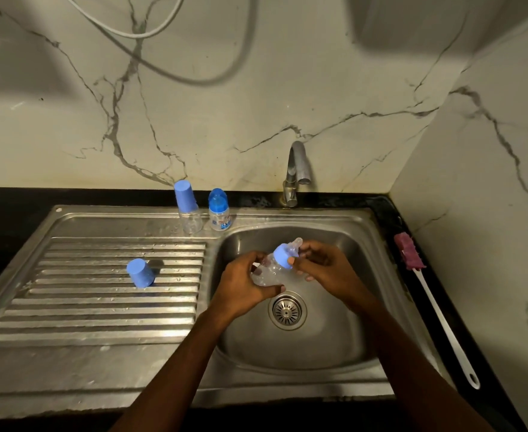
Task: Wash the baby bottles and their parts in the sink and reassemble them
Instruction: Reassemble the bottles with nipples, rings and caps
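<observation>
A person stands at a steel sink set against a marble-patterned wall, both arms reaching over the basin, its tap not running. A long-handled bottle brush lies on the dark counter to the right, well apart from the hands. Two small bottles stand side by side on the sink's back ledge, one under an opaque blue cap and the other under a see-through blue one.

The clear bottle being worked on is held in the air above the drain, tilted with its top up and to the right. The left hand is wrapped around its body from below. The right hand pinches the blue collar between thumb and fingers, and the soft teat pokes out beyond them. A loose blue cap sits mouth-down on the ribbed draining board, away to the left.

The bottle looks like light, thin plastic, probably empty. It seems stiff enough to squeeze without harm but likely slick when wet. The safest hold would be a full wrap around the body with one hand and a firm pinch on the collar for any twisting. The pliable teat offers no real purchase.
</observation>
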